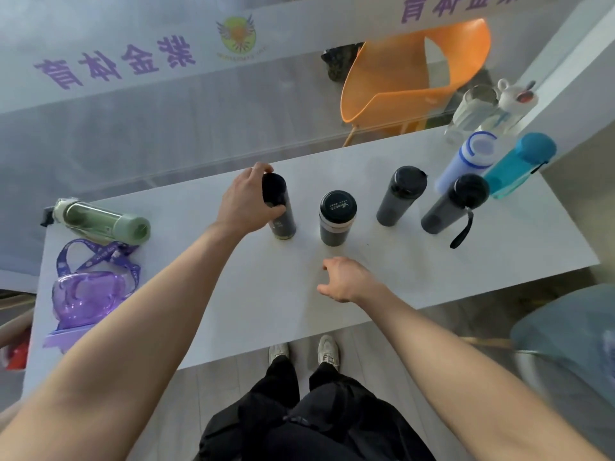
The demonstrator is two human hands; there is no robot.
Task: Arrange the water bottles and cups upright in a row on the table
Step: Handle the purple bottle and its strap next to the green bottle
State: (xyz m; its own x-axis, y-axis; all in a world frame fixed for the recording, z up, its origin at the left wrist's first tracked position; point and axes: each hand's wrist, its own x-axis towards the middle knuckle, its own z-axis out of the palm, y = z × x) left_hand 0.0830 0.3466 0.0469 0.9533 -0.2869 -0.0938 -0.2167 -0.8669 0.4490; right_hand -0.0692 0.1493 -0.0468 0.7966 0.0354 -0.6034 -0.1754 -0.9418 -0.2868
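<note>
My left hand [244, 202] grips the top of a slim black flask [283, 221] that stands upright on the white table [382, 281]. To its right stand a black-lidded jar bottle [336, 217], a dark grey bottle [399, 196] and a grey bottle with a strap [452, 204]. Behind them stand a white-and-blue bottle [466, 161], a teal bottle [519, 164] and a clear cup [472, 108]. My right hand [346, 279] hovers open and holds nothing, just in front of the jar bottle. A green bottle [103, 221] lies on its side at the left, and a purple bottle [86, 294] lies below it.
An orange chair [409, 74] stands beyond the table's far edge. A white rabbit figure [519, 94] sits at the back right by a wall. A grey-blue seat [572, 337] is at the right, below the table's near edge. My feet are under that edge.
</note>
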